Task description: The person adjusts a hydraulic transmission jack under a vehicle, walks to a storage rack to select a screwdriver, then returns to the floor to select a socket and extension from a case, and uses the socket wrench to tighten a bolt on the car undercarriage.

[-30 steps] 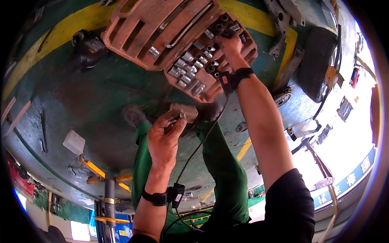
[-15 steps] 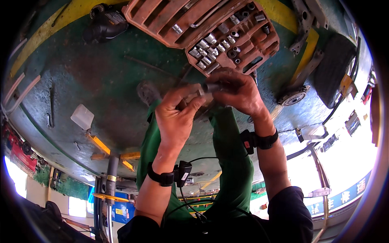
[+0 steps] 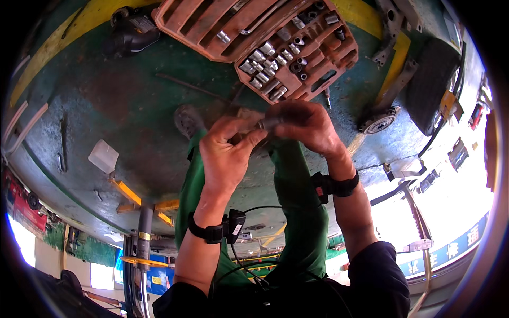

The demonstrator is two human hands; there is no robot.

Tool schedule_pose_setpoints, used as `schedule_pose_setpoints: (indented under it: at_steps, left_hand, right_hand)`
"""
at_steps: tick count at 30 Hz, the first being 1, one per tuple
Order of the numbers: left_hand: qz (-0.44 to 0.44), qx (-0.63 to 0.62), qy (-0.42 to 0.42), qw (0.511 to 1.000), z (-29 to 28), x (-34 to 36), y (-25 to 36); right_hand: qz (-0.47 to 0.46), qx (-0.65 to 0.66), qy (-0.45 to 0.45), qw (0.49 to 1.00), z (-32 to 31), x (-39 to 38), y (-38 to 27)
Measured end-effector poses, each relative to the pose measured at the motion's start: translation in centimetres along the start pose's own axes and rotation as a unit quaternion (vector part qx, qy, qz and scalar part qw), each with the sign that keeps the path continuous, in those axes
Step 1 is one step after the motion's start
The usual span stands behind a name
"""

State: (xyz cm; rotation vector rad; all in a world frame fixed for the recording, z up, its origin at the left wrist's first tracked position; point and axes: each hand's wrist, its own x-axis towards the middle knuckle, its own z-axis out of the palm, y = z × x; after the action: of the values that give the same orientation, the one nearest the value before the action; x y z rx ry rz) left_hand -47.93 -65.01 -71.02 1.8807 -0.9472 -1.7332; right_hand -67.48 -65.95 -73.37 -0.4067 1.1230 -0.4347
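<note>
Two hands, left hand (image 3: 225, 156) and right hand (image 3: 305, 127), grip a small metal part (image 3: 269, 123) above the green floor (image 3: 106, 106).

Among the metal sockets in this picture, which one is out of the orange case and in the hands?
The dark metal socket, pinched between the left hand and right hand below the orange case; the other sockets sit in rows in it.

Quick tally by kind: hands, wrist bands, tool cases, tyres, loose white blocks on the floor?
Hands: 2, left hand and right hand, together on a small metal part
Wrist bands: 2
Socket case: 1
Tyre: 1
White block: 1
Total: 7
</note>
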Motion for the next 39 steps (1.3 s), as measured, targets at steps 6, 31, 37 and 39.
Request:
schedule_pose_setpoints:
  at_steps: [6, 31, 37, 39]
  left_hand:
    - [-0.072, -0.129, -0.005, 0.989, 0.8, -0.1, -0.9]
    - [-0.100, -0.120, 0.030, 0.987, 2.9, 0.5, -1.6]
    - [-0.075, -0.121, -0.030, 0.989, 3.5, 0.9, -1.2]
    - [-0.062, -0.098, -0.037, 0.993, 4.3, 1.0, -1.2]
  right_hand:
    - [-0.056, -0.030, 0.057, 0.996, 0.9, -0.8, 0.4]
    - [-0.009, 0.039, 0.065, 0.997, -3.2, 0.1, 3.3]
    - [-0.027, 0.141, -0.004, 0.990, -3.4, 0.4, 4.2]
    - [-0.026, 0.172, -0.015, 0.985, -3.2, 0.1, 4.2]
